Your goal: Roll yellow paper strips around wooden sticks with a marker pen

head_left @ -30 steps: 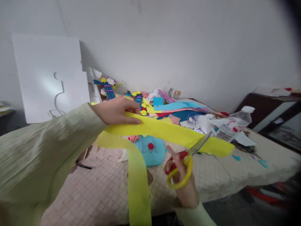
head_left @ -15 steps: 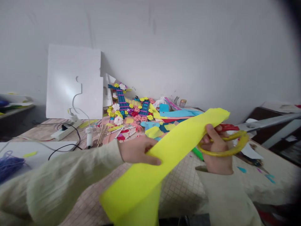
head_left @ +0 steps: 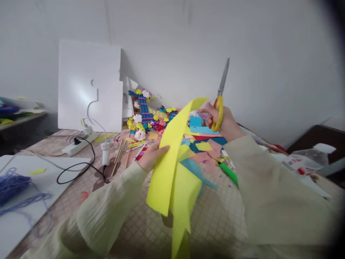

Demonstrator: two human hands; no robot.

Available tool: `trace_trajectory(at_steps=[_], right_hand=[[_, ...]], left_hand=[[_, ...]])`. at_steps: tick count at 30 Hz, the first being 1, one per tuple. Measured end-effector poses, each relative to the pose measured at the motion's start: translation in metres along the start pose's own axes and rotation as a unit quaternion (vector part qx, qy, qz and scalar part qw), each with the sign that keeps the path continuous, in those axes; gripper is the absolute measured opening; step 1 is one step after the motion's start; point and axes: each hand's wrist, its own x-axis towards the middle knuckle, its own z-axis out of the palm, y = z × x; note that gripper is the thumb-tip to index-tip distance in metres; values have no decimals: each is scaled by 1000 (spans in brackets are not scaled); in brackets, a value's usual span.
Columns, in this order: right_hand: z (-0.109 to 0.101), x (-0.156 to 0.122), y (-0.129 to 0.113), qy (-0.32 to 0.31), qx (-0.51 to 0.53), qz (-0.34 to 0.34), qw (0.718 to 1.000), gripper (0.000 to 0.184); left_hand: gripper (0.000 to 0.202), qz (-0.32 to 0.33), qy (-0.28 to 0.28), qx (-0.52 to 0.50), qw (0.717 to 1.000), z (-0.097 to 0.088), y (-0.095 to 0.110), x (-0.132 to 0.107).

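A long yellow paper strip (head_left: 172, 158) stands nearly upright in front of me, folded so its lower part hangs toward the table. My left hand (head_left: 151, 156) pinches the strip at its left edge about halfway up. My right hand (head_left: 225, 120) grips yellow-handled scissors (head_left: 219, 100) and also touches the strip's top end; the blades point straight up and look closed.
Coloured paper scraps and paper flowers (head_left: 161, 126) litter the table's back. A white foam board (head_left: 90, 86) leans on the wall. A power strip (head_left: 78, 142), black cable, glue gun (head_left: 104, 153), green marker (head_left: 229, 172), water bottle (head_left: 307, 158) and blue yarn (head_left: 13, 183) lie around.
The strip swung from lying across to nearly upright. My right hand rose and turned the scissors from pointing right to pointing up. My left hand moved in along the strip.
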Motion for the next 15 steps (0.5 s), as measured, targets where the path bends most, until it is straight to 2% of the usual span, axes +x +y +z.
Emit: trace_trajectory(at_steps=[3, 5, 7, 9, 11, 12, 14, 15], right_hand=[[6, -41, 29, -52, 9, 61, 997, 34], [7, -85, 49, -84, 31, 107, 990, 37], [9, -136, 66, -106, 50, 146, 982, 36], [13, -187, 78, -84, 104, 233, 963, 34], [20, -232, 84, -45, 121, 278, 952, 36], [24, -251, 86, -46, 128, 303, 943, 36], [33, -282, 85, -55, 171, 387, 905, 46], [38, -292, 83, -55, 200, 408, 889, 46]], left_hand=[[22, -9, 80, -22, 996, -29, 0, 8], [18, -19, 106, -27, 994, -40, 1, 10], [15, -30, 114, -29, 993, -44, 5, 10], [12, -42, 117, -32, 992, -40, 10, 8], [12, -49, 120, -38, 991, -31, 16, 4], [13, -51, 122, -42, 990, -25, 19, 1], [16, -54, 126, -59, 989, -11, 24, -5], [18, -57, 129, -74, 987, -4, 27, -9]])
